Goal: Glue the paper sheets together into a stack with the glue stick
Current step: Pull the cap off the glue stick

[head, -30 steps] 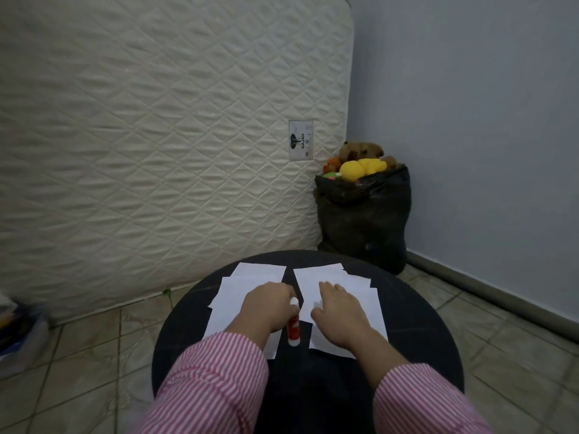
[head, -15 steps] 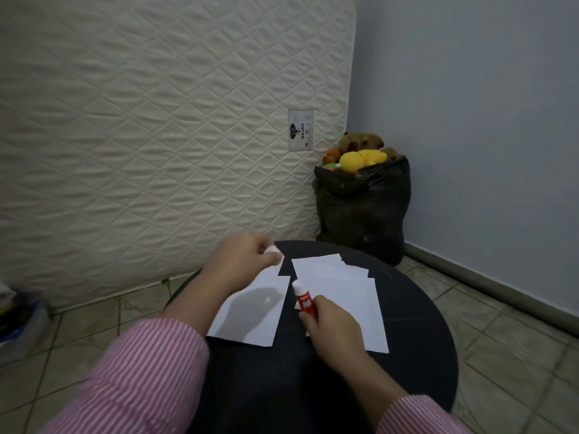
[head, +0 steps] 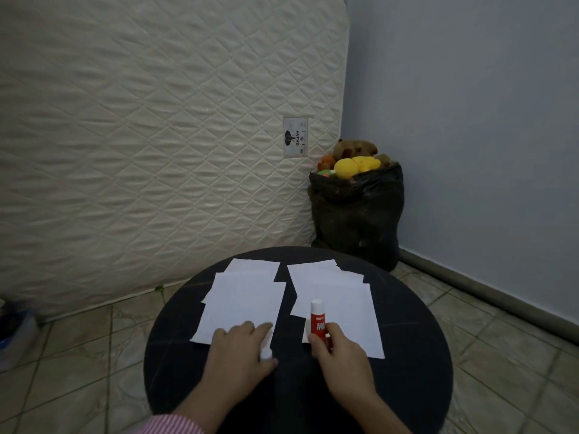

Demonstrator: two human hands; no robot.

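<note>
Left hand (head: 239,347) lowered onto sheets (head: 242,303)

White paper sheets (head: 247,305) lie on a black round surface (head: 407,364). The glue stick (head: 317,321) is red with a white top. A sleeve (head: 170,426) shows pink and white stripes. The mattress (head: 156,136) is cream with diamond quilting; a black bag (head: 357,214) holds yellow and brown plush toys (head: 354,162). The wall (head: 470,104) is pale blue-grey.

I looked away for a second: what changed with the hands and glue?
The right hand took up the glue stick and holds it upright. The left hand pulled off the white cap, came back down, and holds it. Both paper piles stayed put.
</note>
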